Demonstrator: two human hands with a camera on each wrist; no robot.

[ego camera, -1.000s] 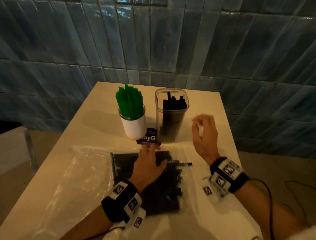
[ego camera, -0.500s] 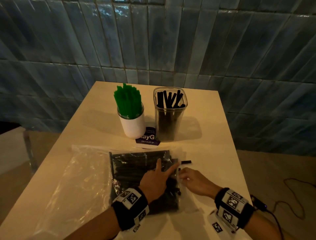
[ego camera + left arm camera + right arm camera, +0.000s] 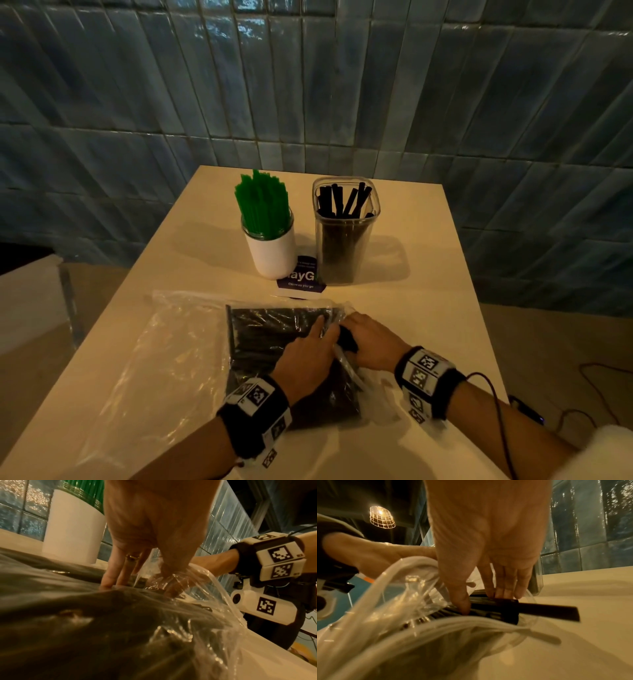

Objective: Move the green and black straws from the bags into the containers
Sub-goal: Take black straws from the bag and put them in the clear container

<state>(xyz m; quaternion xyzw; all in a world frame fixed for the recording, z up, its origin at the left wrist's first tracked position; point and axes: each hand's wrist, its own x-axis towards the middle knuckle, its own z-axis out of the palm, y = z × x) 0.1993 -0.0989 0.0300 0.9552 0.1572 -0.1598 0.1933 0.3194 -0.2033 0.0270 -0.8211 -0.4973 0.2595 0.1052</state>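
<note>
A clear zip bag point(image 3: 274, 346) full of black straws lies on the table's near half. My left hand point(image 3: 322, 334) rests on top of it, fingers point(image 3: 107, 580) pressing down while the thumb side pinches the lifted plastic lip point(image 3: 173, 578). At the bag's mouth my right hand point(image 3: 484, 601) pinches a bundle of black straws point(image 3: 539, 611) that pokes out to the right. Behind stand a white cup point(image 3: 275, 255) packed with green straws point(image 3: 262, 205) and a clear container point(image 3: 346, 236) partly filled with black straws.
An empty clear bag point(image 3: 164, 359) lies flat to the left of the full one. A purple card point(image 3: 301, 281) sits under the two containers. The white table point(image 3: 428, 308) ends close to my right wrist. A cable trails on the floor at right.
My right hand came down from beside the clear container to the bag's mouth and took hold of black straws. My left hand slid right along the bag and lifted its lip.
</note>
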